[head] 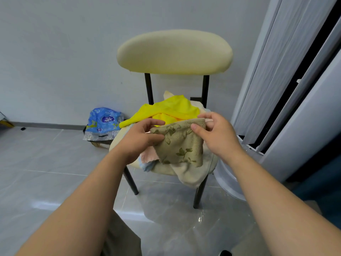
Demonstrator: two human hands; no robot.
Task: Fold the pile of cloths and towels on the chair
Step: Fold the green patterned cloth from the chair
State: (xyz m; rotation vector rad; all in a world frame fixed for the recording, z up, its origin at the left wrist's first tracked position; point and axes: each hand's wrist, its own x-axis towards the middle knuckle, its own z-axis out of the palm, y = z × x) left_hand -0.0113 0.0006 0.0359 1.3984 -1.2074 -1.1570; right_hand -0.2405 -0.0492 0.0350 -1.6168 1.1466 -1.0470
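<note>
Pale grey wall (55,52) across the top, dark skirting (49,124) at mid left. Cream chair (175,52) with black legs at centre. Glossy grey floor tiles (46,172), bright glare at lower centre. White ribbed panels (276,80) down the right edge. Blue plastic pack (103,122) on the floor at mid left

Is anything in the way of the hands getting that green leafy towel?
Nothing visible is. The left hand and right hand already pinch the green leaf-patterned towel at its top corners, holding it up in front of the yellow cloth piled on the chair.
</note>
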